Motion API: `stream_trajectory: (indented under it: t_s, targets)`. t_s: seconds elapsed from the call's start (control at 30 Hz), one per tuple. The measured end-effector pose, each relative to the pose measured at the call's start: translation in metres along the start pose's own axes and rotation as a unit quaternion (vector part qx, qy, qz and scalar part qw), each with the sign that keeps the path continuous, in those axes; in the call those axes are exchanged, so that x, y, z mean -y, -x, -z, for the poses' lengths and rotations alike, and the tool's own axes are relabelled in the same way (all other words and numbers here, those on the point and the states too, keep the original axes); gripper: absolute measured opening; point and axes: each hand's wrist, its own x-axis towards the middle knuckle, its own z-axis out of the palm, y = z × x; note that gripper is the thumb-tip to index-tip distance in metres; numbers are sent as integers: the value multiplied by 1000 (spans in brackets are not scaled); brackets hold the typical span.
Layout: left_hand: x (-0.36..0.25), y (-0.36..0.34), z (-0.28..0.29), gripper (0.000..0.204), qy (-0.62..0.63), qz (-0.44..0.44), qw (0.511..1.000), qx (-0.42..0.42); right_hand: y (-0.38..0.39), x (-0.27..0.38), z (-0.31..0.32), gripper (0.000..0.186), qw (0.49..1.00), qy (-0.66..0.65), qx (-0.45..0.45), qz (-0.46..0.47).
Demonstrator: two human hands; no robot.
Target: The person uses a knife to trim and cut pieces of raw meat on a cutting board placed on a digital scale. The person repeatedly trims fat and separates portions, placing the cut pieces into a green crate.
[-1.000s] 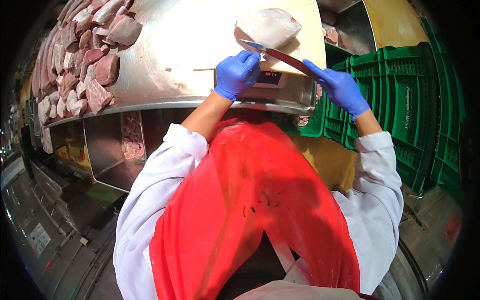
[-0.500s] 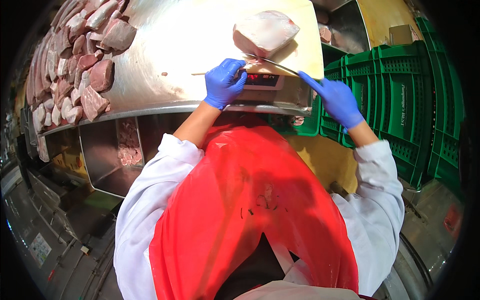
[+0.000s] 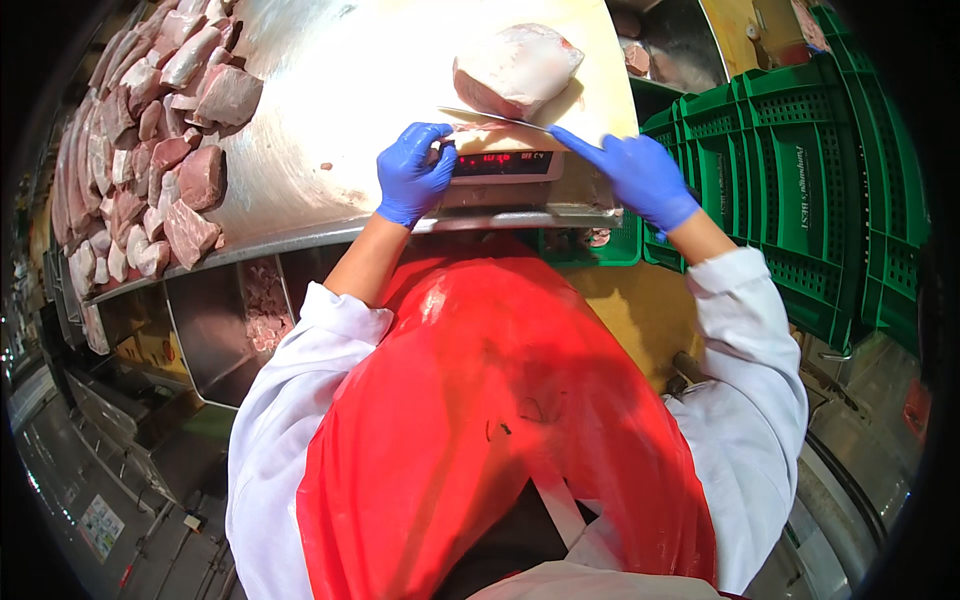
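Observation:
A big pale block of raw meat [image 3: 518, 68] lies on a white cutting surface [image 3: 610, 85], its pinkish side toward me. My right hand [image 3: 645, 178], in a blue glove, grips a knife [image 3: 500, 118], with the forefinger stretched along it. The blade runs leftward along the near lower edge of the block. My left hand [image 3: 415, 175], also blue-gloved, is closed in a pinch on a thin strip of meat trimming [image 3: 475, 128], which stretches toward the block beneath the blade. The knife's handle is mostly hidden in my right hand.
A scale with a red lit display [image 3: 503, 165] sits just nearer than the meat. Many cut meat pieces [image 3: 150, 150] pile up on the metal table [image 3: 300, 190] at left. Green crates [image 3: 775, 180] stand at right. Below the table edge, a metal bin [image 3: 215, 330] holds meat scraps.
My left hand has moved left, and a longer stretch of the strip now shows. The knife and my right hand have also shifted left along the block's near edge.

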Motion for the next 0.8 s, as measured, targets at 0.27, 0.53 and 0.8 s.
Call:
stream_trajectory:
  t_s: [0.27,0.53,0.8]
  targets:
    - [-39,-81,43,12,254,39,961,-102,151,-25,-11,82,959,-200,-94,-178]
    - [-168,-169,-65,18,460,132,878,5,208,32,-37,76,687,-453,-370,-431]
    - [-45,-175,-165,40,89,-101,964,231,227,97,-75,56,510,-509,-490,-491]
